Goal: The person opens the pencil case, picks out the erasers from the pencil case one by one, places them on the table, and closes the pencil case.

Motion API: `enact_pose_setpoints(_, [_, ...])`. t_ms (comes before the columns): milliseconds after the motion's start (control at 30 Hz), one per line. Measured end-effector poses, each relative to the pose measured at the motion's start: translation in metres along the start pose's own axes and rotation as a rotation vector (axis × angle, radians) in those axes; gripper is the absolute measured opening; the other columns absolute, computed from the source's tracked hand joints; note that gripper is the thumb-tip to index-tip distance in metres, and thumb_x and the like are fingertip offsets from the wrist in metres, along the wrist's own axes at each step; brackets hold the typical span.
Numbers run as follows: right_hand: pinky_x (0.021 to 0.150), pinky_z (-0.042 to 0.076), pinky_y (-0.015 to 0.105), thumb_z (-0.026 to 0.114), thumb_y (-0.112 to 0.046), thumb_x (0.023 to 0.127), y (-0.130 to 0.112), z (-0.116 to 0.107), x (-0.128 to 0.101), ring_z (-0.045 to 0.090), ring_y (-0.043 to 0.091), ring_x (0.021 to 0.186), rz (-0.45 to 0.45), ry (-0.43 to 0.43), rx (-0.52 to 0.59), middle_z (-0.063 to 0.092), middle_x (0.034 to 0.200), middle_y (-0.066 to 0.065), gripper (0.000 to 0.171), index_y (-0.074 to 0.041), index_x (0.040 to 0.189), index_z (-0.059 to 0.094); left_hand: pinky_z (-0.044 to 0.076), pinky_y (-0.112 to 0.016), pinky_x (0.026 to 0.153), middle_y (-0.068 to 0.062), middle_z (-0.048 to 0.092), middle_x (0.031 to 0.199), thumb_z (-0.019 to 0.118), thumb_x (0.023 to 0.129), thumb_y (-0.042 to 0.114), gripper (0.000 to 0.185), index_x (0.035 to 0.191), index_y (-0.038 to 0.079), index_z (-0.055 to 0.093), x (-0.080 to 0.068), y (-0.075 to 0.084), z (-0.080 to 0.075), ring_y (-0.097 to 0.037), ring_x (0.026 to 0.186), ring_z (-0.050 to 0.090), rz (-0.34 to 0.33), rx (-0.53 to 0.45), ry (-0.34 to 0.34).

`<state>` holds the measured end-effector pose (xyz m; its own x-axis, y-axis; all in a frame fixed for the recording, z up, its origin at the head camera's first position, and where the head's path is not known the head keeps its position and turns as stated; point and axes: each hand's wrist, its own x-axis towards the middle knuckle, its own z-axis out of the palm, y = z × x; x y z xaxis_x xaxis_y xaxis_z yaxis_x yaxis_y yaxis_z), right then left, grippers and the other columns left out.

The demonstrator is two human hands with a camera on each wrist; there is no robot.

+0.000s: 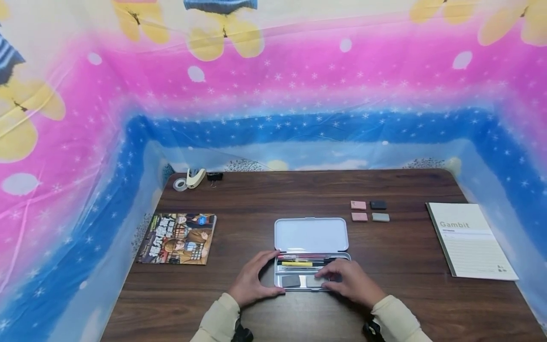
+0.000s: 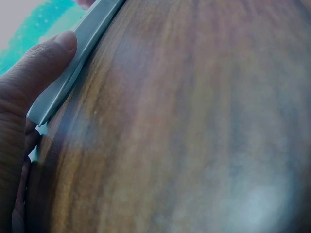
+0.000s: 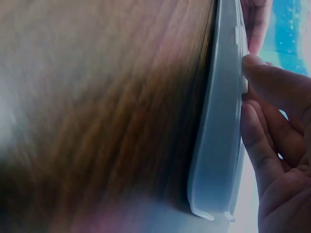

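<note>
pencil case (image 1: 311, 251) long axis left-right, lid back; left hand (image 1: 253, 281) grips its end, right hand (image 1: 348, 281) fingers flat inside.

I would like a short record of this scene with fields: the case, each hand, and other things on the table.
case: white pencil case, lid open, pens and erasers inside
left hand: left hand holds the case's left end
right hand: right hand rests on a grey eraser in the case
table: four erasers, notebook, magazine, tape
</note>
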<state>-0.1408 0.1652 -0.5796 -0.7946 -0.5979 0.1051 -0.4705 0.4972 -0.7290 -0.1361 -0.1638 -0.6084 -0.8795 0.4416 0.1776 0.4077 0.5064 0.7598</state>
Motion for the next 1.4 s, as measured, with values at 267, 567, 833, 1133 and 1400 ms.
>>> enact_pose_setpoints(267, [0.085,0.059,0.032,0.086,-0.005,0.085,-0.001,0.001,0.002,0.066,0.008,0.099,-0.083,0.005,-0.057,0.075,0.108,-0.010,0.029,-0.019,0.110,0.080,0.048,-0.048,0.111,-0.002,0.057,0.148,0.099,0.073,0.040,0.098,0.156,0.019,0.051,0.001,0.000,-0.001,-0.020,0.133,0.056,0.010,0.008,0.005])
enact_pose_setpoints(567, [0.075,0.062,0.026,0.085,0.009,0.075,0.014,-0.012,0.003,0.069,0.007,0.086,-0.229,0.231,0.000,0.075,0.101,-0.006,0.038,-0.015,0.103,0.076,0.049,-0.048,0.110,-0.004,0.058,0.148,0.099,0.073,0.039,0.098,0.156,0.019,0.052,-0.002,-0.003,0.003,-0.021,0.133,0.057,0.019,0.018,0.010])
enact_pose_setpoints(833, [0.077,0.061,0.023,0.084,0.013,0.077,0.067,-0.074,-0.005,0.072,0.009,0.087,0.029,0.402,-0.105,0.077,0.102,-0.001,0.038,-0.013,0.103,0.078,0.048,-0.047,0.111,-0.004,0.057,0.148,0.099,0.073,0.038,0.097,0.155,0.018,0.052,-0.001,-0.003,0.004,-0.022,0.133,0.057,0.021,0.015,0.010])
enact_pose_setpoints(1133, [0.075,0.062,0.030,0.079,0.003,0.087,0.120,-0.094,-0.003,0.072,0.013,0.086,0.172,0.383,-0.169,0.077,0.102,0.003,0.023,-0.012,0.104,0.078,0.048,-0.047,0.111,-0.004,0.058,0.147,0.100,0.072,0.037,0.098,0.155,0.016,0.052,-0.001,-0.003,0.004,-0.022,0.133,0.057,0.038,0.017,0.013])
enact_pose_setpoints(1400, [0.081,0.063,0.039,0.077,0.002,0.091,0.123,-0.097,0.002,0.075,0.025,0.093,0.285,0.328,-0.106,0.076,0.111,0.013,0.023,-0.007,0.112,0.078,0.048,-0.048,0.111,-0.003,0.057,0.148,0.099,0.073,0.039,0.097,0.156,0.018,0.052,-0.001,-0.001,0.001,-0.021,0.133,0.056,-0.001,-0.007,0.005])
